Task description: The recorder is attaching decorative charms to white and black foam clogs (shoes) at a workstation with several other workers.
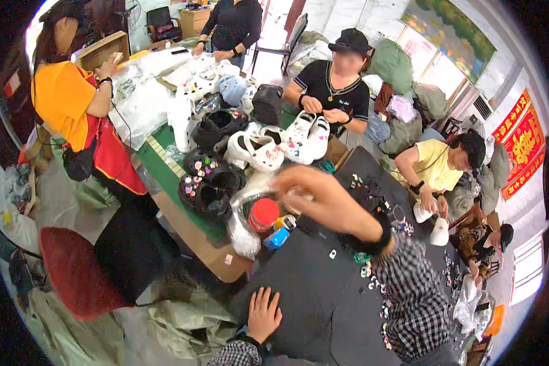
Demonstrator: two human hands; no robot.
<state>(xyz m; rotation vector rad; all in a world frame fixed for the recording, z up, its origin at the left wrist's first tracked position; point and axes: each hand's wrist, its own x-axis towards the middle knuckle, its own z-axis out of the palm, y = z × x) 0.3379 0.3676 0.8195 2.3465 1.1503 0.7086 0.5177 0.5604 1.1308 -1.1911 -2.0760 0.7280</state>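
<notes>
My left hand [264, 314] lies flat on the black tabletop [299, 287], fingers stretched out, with nothing in it. Across the middle reaches my right hand [326, 201], its fingers bent in and slightly blurred; what they hold, if anything, I cannot make out. Just left of and below it stands a jar with a red lid [264, 213], beside crumpled clear plastic [245, 238]. A small blue packet [277, 238] is next to the jar. White clogs with charms [259, 149] stand beyond the hand. One small white charm [332, 254] lies below it.
Black clogs [210, 186] crowd the green table edge at left. Many small charms [375, 280] are strewn along the black table's right side, under my right sleeve. Several people work around the tables; one in yellow [439, 174] handles white shoes. A red chair [79, 274] stands at left.
</notes>
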